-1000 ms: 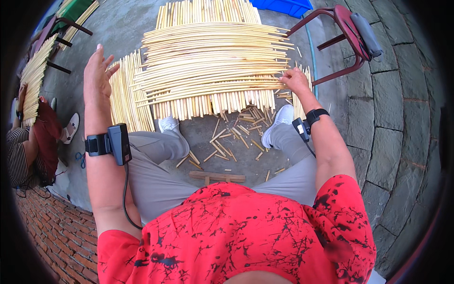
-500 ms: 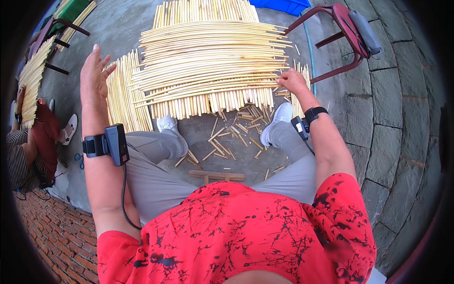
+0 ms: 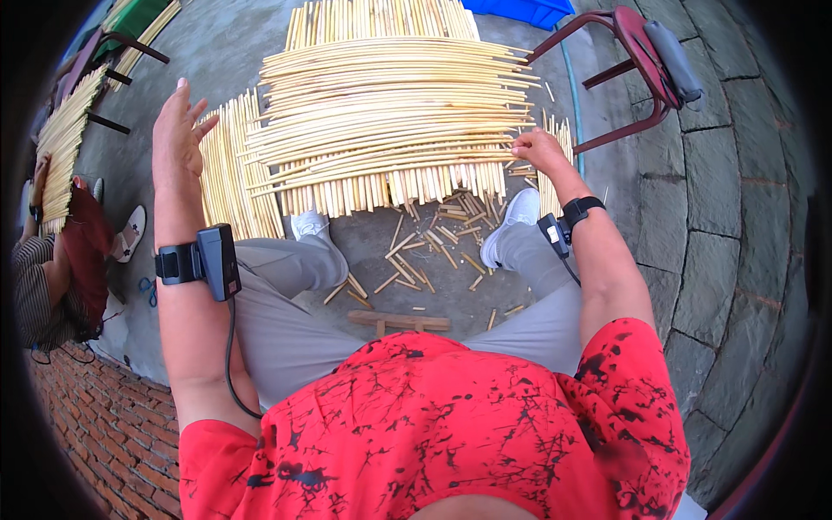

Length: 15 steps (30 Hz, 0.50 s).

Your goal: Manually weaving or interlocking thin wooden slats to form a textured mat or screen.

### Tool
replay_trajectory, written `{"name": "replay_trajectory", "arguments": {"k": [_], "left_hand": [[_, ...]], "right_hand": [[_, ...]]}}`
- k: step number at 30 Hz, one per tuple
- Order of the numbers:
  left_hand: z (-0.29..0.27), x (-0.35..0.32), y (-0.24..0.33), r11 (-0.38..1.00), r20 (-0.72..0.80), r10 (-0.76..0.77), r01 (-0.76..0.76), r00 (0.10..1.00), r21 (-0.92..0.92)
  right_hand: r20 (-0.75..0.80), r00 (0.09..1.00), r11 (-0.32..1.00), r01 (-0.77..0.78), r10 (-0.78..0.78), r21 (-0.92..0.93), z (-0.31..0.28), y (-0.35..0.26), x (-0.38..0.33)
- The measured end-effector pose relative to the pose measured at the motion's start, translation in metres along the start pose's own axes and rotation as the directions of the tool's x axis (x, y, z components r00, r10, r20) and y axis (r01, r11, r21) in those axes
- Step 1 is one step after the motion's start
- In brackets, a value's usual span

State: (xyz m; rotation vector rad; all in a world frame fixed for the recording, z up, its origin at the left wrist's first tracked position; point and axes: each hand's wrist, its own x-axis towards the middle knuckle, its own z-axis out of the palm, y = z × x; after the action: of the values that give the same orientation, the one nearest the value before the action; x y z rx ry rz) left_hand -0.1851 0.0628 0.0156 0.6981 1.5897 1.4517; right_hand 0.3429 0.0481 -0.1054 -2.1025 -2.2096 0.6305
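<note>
A wide stack of long pale bamboo sticks (image 3: 390, 104) lies crosswise on the ground in front of my knees, on top of other sticks running lengthwise (image 3: 381, 186). My right hand (image 3: 537, 152) rests on the right ends of the crosswise sticks, fingers curled onto them. My left hand (image 3: 178, 130) is raised in the air left of the stack, fingers spread, holding nothing. Both wrists carry black strapped devices.
Short cut stick pieces (image 3: 433, 243) litter the ground between my feet. A small wooden piece (image 3: 399, 322) lies near my legs. A red metal chair (image 3: 633, 52) stands at the right. Another person (image 3: 52, 260) sits at the left by more sticks (image 3: 65, 139).
My right hand has slid slightly inward along the stick ends. My left hand stays raised, shifted a little toward me.
</note>
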Motion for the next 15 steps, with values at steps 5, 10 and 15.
{"name": "replay_trajectory", "arguments": {"k": [5,10,15], "left_hand": [[0.001,-0.007,0.003,1.000,-0.008,0.018,-0.018,1.000,0.003],[0.002,-0.007,0.002,0.999,0.009,0.032,-0.032,0.999,0.007],[0.001,-0.007,0.002,1.000,0.007,0.029,-0.029,1.000,0.011]], "right_hand": [[-0.008,1.000,0.999,-0.018,0.018,0.038,-0.004,0.000,-0.005],[-0.011,1.000,0.998,0.012,-0.012,0.055,-0.002,0.006,-0.004],[-0.005,1.000,0.994,0.013,-0.012,0.113,-0.002,0.004,-0.004]]}}
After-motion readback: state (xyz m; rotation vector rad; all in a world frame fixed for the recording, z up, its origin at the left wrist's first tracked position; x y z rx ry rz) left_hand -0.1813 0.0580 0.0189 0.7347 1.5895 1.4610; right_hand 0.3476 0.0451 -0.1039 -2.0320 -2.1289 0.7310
